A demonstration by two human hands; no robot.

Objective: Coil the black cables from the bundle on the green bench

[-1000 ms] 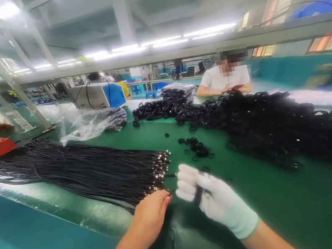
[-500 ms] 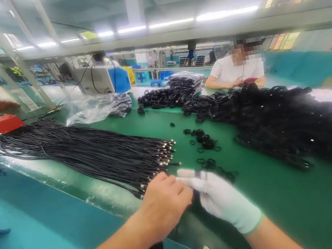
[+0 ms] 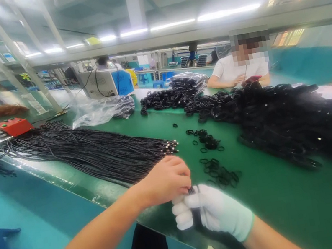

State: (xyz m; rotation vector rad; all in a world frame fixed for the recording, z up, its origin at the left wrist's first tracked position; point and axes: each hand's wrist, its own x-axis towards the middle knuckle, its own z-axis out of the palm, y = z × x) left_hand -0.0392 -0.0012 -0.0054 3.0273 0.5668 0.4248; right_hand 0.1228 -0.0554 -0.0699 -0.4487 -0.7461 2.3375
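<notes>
My bare left hand (image 3: 172, 178) is closed, its fingertips pinched at the upper end of a dark bundle that looks like folded black cable (image 3: 196, 217). Around the lower part of that bundle are the curled fingers of my right hand (image 3: 220, 211), in a white glove. A thin dark band crosses the gloved fingers. Just left of my hands lies a long spread of straight black cables (image 3: 93, 147) with metal plug ends. Small black rings (image 3: 221, 172) lie loose on the green tabletop (image 3: 277, 199) beyond my right hand.
A large heap of black coiled cables (image 3: 283, 122) covers the right side. Farther back are a clear plastic bag (image 3: 96, 110), a blue-and-white machine (image 3: 108, 82) and a red control box (image 3: 13, 126). A person (image 3: 239, 69) sits across the table. A metal rail (image 3: 170, 34) runs overhead.
My gloved hand has gone from stretched fingers to curled round the dark bundle. My left hand has risen slightly, with its fingertips now at the bundle's upper end. The view has shifted slightly.
</notes>
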